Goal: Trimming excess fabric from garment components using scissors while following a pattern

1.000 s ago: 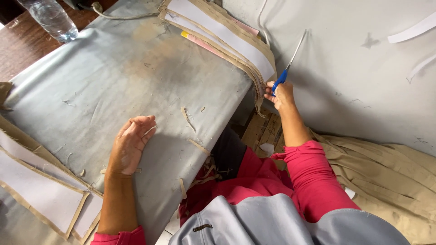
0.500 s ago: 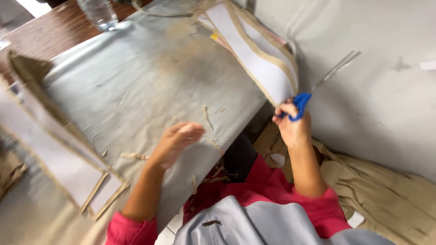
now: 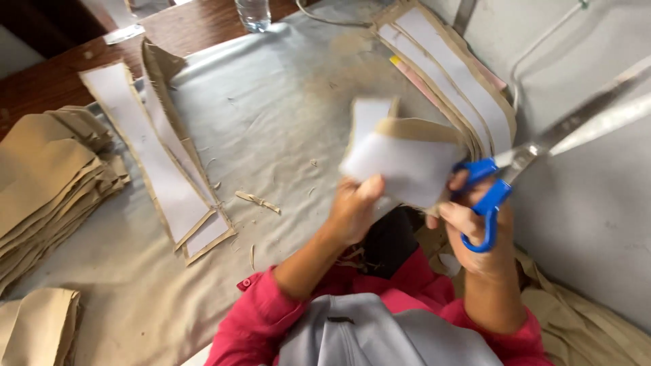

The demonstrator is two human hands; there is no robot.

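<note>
My left hand (image 3: 354, 210) grips a tan fabric piece with white lining (image 3: 400, 159), lifted off the end of a stack of similar strips (image 3: 447, 88) at the table's right edge. My right hand (image 3: 471, 227) holds blue-handled scissors (image 3: 536, 152), fingers through the loops, blades pointing up to the right and slightly parted. The scissor handles sit right beside the lifted piece. Red sleeves cover both my forearms near the body.
A grey cloth covers the table (image 3: 271, 115). Long lined strips (image 3: 156, 163) lie at left, folded tan pieces (image 3: 47, 183) are piled at far left. A clear bottle (image 3: 254, 12) stands at the back. Thin offcuts (image 3: 258, 200) litter the middle. Tan fabric (image 3: 590, 325) lies heaped at right.
My left hand left the table and took hold of a lined piece from the right stack. My right hand brought the scissors up beside it. The view shifted right and closer.
</note>
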